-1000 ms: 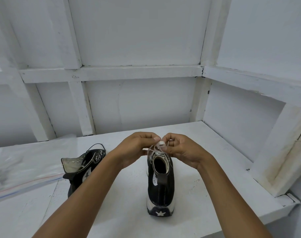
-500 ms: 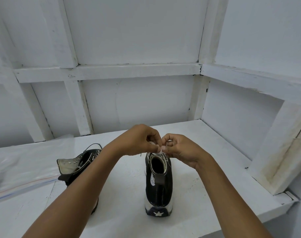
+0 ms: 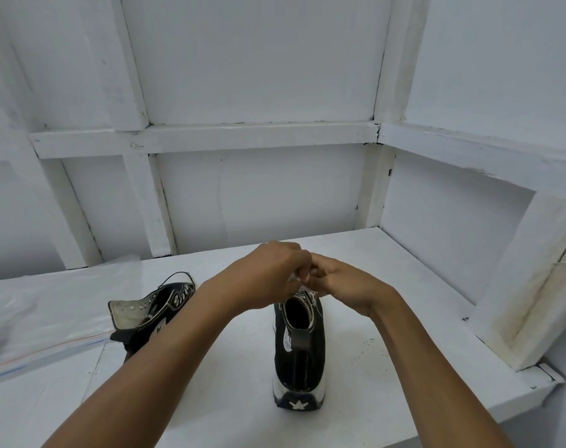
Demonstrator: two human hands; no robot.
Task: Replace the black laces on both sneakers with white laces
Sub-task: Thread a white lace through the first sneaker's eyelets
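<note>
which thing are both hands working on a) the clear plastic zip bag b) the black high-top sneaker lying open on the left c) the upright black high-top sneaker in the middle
c: the left hand and right hand meet at the collar of the upright black high-top sneaker, pinching a white lace.

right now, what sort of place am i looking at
Likely a plain workroom or storage corner: a white painted bench built into the corner, white timber-framed walls behind it, and a clear zip bag lying on the bench.
</note>
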